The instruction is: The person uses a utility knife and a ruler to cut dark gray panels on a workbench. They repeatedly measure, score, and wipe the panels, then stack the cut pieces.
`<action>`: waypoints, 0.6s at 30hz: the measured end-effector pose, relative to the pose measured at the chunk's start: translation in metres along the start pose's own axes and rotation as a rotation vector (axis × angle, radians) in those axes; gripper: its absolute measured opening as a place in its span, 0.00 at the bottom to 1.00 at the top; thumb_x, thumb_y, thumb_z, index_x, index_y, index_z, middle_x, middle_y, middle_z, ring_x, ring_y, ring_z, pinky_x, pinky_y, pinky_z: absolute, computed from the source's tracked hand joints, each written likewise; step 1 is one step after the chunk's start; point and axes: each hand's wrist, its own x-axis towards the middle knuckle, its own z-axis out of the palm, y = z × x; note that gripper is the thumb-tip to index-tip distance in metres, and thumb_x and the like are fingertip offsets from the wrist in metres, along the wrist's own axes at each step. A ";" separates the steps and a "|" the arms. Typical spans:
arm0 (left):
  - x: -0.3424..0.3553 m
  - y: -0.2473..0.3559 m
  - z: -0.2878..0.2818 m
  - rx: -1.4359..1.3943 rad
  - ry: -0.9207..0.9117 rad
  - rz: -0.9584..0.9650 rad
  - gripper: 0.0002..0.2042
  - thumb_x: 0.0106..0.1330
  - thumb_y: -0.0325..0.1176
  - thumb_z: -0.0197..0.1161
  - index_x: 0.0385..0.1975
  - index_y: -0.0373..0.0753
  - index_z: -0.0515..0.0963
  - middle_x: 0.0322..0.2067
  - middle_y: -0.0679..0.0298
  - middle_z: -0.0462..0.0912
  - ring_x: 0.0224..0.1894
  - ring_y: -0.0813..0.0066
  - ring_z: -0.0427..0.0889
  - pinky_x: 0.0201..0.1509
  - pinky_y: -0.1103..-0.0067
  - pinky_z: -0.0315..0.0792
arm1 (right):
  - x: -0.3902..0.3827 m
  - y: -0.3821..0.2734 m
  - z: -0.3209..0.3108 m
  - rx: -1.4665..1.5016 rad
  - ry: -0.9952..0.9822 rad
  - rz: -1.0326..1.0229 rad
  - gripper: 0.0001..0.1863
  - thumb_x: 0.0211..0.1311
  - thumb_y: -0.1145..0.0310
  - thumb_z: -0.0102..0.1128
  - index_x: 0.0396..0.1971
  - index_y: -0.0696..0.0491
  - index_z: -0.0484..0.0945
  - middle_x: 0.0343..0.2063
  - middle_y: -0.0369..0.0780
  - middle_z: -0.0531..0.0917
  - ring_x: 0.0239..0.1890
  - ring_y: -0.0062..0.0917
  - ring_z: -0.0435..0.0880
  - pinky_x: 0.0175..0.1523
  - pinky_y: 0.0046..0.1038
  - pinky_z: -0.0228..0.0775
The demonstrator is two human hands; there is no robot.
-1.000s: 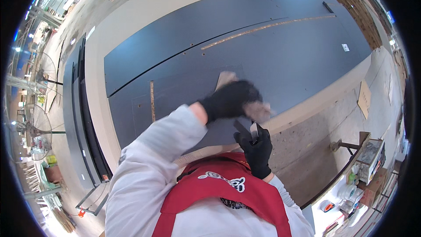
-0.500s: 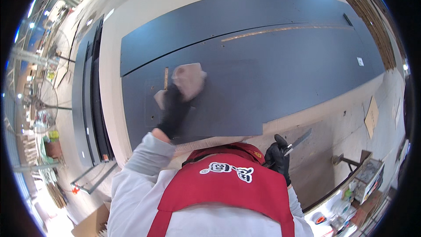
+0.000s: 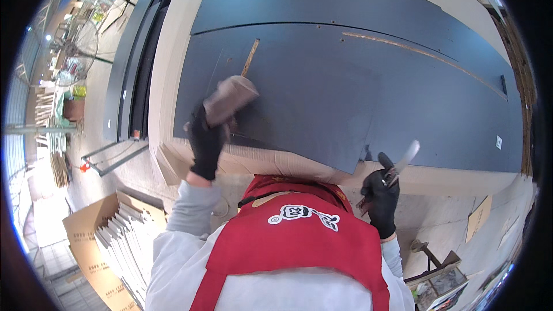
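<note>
My left hand [image 3: 206,141], in a black glove, is closed on a bunched greyish-pink rag [image 3: 231,99] over the near left part of a dark grey panel [image 3: 299,86]. Whether the rag touches the surface is hard to tell. Above the rag, a short groove [image 3: 251,57] of bare brown board shows in the panel. My right hand [image 3: 381,196], also gloved in black, grips a knife [image 3: 408,155] with a long silver blade, just off the panel's near edge. Its blade points up and to the right, slightly blurred.
A second dark panel [image 3: 322,0] lies along the far side. Pale cardboard [image 3: 271,161] is under the panels. More dark boards [image 3: 128,80] stand at the left. A carton [image 3: 86,242] of white strips sits at the lower left, a metal stand [image 3: 429,256] at the lower right.
My left hand has drawn the rag nearer to me across the panel. My right hand, with the knife, has come up beside the panel edge. The view has shifted, showing the carton more fully.
</note>
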 end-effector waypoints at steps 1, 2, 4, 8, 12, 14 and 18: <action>0.010 -0.013 -0.004 0.095 0.044 -0.056 0.21 0.54 0.27 0.62 0.50 0.35 0.74 0.44 0.52 0.81 0.49 0.58 0.81 0.52 0.69 0.72 | 0.001 0.001 0.003 -0.024 -0.076 0.023 0.24 0.63 0.74 0.54 0.59 0.60 0.66 0.24 0.34 0.79 0.20 0.12 0.74 0.24 0.15 0.63; 0.012 -0.025 -0.001 0.172 0.073 -0.043 0.20 0.53 0.26 0.62 0.49 0.35 0.74 0.43 0.52 0.81 0.48 0.59 0.81 0.52 0.70 0.73 | 0.004 0.007 0.006 -0.143 -0.117 -0.054 0.23 0.62 0.74 0.54 0.58 0.60 0.67 0.24 0.34 0.79 0.20 0.12 0.74 0.24 0.15 0.64; 0.006 -0.017 0.003 0.233 0.067 -0.034 0.20 0.53 0.24 0.61 0.49 0.34 0.74 0.43 0.52 0.81 0.47 0.59 0.81 0.51 0.70 0.73 | 0.006 0.016 0.012 -0.395 -0.041 -0.119 0.20 0.62 0.74 0.55 0.55 0.58 0.72 0.24 0.35 0.81 0.18 0.11 0.72 0.23 0.15 0.63; -0.014 -0.002 0.000 0.116 0.024 0.238 0.16 0.57 0.27 0.61 0.47 0.35 0.76 0.29 0.61 0.82 0.27 0.74 0.81 0.31 0.81 0.75 | 0.013 -0.013 0.011 -0.299 0.050 -0.103 0.22 0.67 0.67 0.54 0.60 0.53 0.69 0.28 0.36 0.81 0.17 0.12 0.69 0.21 0.14 0.57; 0.021 0.029 -0.021 -0.340 -0.053 0.017 0.15 0.62 0.23 0.57 0.49 0.34 0.76 0.32 0.61 0.83 0.29 0.80 0.82 0.30 0.84 0.76 | -0.007 0.005 -0.002 -0.216 -0.050 0.081 0.09 0.70 0.65 0.51 0.41 0.55 0.72 0.28 0.36 0.79 0.23 0.16 0.74 0.30 0.19 0.64; 0.067 0.016 -0.004 -0.364 -0.016 0.330 0.16 0.61 0.23 0.59 0.50 0.35 0.76 0.39 0.61 0.83 0.37 0.75 0.83 0.40 0.80 0.77 | -0.030 0.001 0.013 -0.309 -0.346 0.351 0.14 0.73 0.60 0.44 0.33 0.54 0.73 0.29 0.35 0.79 0.25 0.17 0.75 0.32 0.20 0.66; 0.094 0.047 0.038 0.012 -0.204 0.810 0.23 0.52 0.21 0.64 0.51 0.40 0.77 0.46 0.58 0.82 0.49 0.61 0.80 0.56 0.71 0.72 | -0.064 0.043 -0.011 -0.468 -0.719 0.283 0.18 0.72 0.57 0.45 0.36 0.56 0.77 0.31 0.35 0.80 0.34 0.17 0.77 0.42 0.23 0.69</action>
